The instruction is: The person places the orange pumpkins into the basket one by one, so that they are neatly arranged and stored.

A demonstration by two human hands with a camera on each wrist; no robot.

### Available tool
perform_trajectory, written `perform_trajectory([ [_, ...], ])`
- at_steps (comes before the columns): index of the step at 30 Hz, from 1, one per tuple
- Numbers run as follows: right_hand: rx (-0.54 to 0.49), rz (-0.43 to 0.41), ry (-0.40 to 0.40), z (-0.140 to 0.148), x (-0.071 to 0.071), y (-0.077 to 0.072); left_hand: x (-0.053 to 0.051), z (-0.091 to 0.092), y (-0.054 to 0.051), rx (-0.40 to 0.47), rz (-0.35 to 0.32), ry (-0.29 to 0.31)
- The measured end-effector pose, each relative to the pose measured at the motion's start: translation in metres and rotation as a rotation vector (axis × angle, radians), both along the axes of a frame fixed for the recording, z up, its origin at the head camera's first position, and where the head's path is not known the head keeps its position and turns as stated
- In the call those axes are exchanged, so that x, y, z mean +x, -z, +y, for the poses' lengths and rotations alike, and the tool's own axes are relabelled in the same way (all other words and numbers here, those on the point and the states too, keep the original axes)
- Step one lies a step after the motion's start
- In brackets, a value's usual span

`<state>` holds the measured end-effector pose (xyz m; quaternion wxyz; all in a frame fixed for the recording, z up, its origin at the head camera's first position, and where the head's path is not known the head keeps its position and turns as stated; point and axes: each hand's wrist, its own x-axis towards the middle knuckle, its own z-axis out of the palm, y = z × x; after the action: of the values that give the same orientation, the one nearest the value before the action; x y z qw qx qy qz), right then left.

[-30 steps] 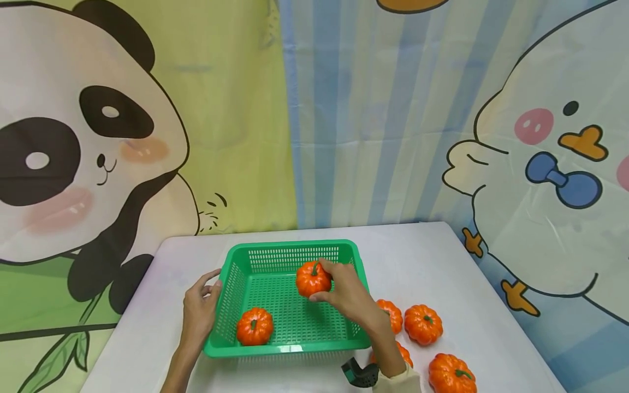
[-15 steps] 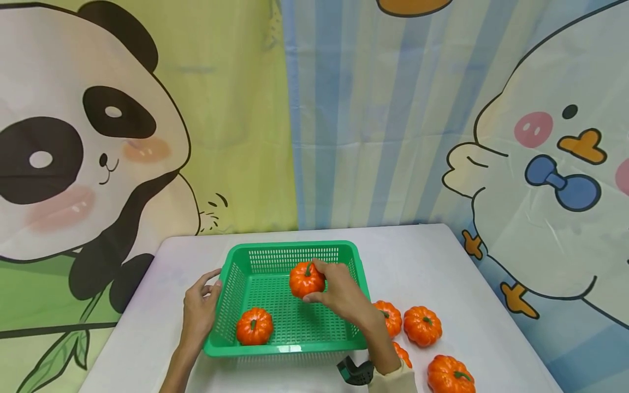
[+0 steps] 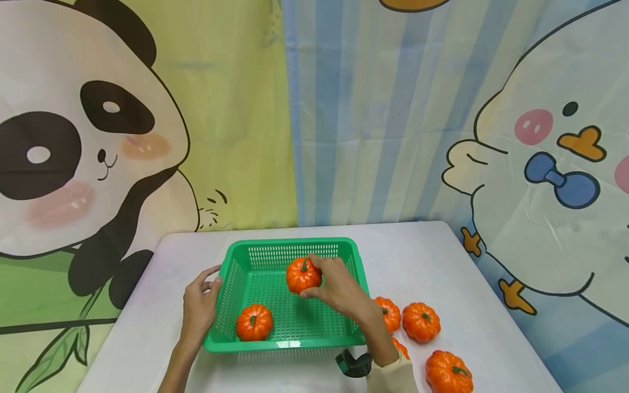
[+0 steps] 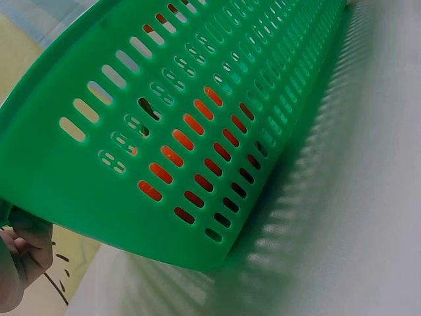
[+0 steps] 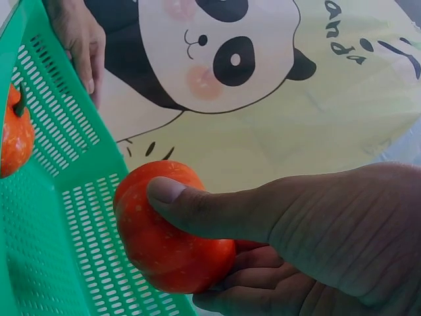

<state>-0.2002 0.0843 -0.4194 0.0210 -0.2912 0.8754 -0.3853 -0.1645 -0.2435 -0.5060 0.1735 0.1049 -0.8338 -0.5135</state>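
- Holding 1 orange pumpkin in the right hand grip, over the green basket.
- Touching basket's left rim with left hand; can't tell if pinching.
- Can see 1 second pumpkin inside, near left, plus 4 loose pumpkins on surface, right.

Head cam looks forward-down over desk; left-wrist cam super close outside green basket; right-wrist shares basket, faces panda.

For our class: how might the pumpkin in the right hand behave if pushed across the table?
The pumpkin may roll or wobble, given its rounded, ribbed sides. Its glossy skin suggests it could slip. It seems stiff: the right hand grips it without a visible dent.
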Motion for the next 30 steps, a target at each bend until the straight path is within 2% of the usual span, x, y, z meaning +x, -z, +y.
perform_trajectory([
  [20, 0.059, 0.026, -0.100, -0.014, -0.010, -0.015, -0.001, -0.001, 0.001, -0.003, 0.020, 0.000],
  [30, 0.056, 0.013, -0.139, -0.023, -0.017, -0.011, -0.002, -0.001, 0.003, -0.001, 0.013, -0.002],
])
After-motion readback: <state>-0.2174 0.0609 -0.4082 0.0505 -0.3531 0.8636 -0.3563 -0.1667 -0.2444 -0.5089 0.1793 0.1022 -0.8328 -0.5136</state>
